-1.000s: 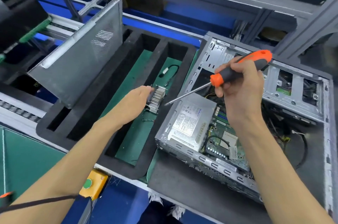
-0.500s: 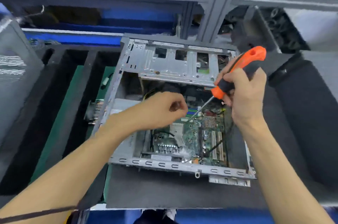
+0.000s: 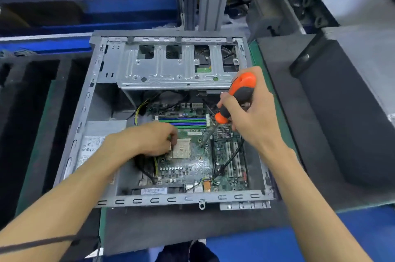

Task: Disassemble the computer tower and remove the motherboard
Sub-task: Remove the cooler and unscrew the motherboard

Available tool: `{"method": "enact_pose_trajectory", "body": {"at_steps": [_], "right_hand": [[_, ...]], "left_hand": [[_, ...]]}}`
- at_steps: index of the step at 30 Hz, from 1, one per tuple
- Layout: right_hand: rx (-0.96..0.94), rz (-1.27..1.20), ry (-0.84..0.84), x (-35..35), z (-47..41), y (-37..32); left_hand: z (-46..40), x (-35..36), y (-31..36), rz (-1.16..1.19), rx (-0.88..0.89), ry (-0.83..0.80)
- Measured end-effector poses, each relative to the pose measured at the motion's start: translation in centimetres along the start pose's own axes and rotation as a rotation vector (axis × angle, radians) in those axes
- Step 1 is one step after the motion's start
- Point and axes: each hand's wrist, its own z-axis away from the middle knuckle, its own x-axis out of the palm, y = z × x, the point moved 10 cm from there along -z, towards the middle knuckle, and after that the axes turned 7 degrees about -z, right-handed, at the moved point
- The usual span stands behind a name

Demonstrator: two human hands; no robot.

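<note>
Reaching into the open computer tower (image 3: 171, 116) at the centre of the frame, both hands now work over the motherboard (image 3: 192, 155), which sits screwed down in the lower middle of the case. A second ago the left hand (image 3: 149, 140) was out at the foam tray on the left, setting down a finned heatsink; it has since come back and rests with fingers curled at the left edge of the bare processor socket (image 3: 181, 149), seemingly pinching a small pale piece there, though what it holds I cannot tell. The right hand (image 3: 248, 120) grips the orange-handled screwdriver (image 3: 237, 99) firmly, its shaft now angled down and left towards a spot on the board just right of the socket, where before it was held clear above the case. With the heatsink gone the board is exposed, so the work has likely passed to freeing cables and mounting screws. The power supply (image 3: 96, 144) stays in the left of the case, and black cables (image 3: 228, 161) cross the board.
</note>
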Motion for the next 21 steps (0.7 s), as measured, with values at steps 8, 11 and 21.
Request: {"method": "enact_pose_trajectory", "body": {"at_steps": [8,11,21], "right_hand": [[-0.071,-0.124,0.235,-2.8,0.0,-0.3],[-0.134,-0.164,0.25,-3.3,0.2,-1.3],[-0.2,-0.088,-0.014,-3.2,1.0,-6.0]], "left_hand": [[-0.1,2.7,9.1,0.192,0.302,-0.2],[0.0,3.9,10.9,0.216,0.374,-0.293],[-1.6,1.9,4.8,0.097,0.147,-0.078]]}}
